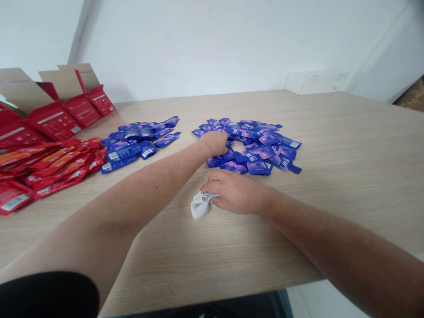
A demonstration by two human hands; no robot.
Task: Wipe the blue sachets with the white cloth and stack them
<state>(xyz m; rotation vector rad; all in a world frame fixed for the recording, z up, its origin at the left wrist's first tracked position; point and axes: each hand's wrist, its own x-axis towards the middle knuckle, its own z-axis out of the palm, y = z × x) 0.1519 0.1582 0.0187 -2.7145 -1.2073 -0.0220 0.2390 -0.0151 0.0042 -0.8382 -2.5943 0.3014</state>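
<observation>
My left hand (214, 143) reaches forward onto the near left edge of a heap of several purple-blue sachets (261, 145) on the wooden table (347, 145). Its fingers curl down among the sachets, and what they grip is hidden. My right hand (233, 192) rests on the table just in front of that heap, closed around a crumpled white cloth (199, 205) that sticks out to the left of the fingers.
A second group of blue sachets (139, 141) lies to the left. Further left lie several red sachets (49, 170), with open red cartons (66, 110) behind them. A white wall stands beyond the table's far edge.
</observation>
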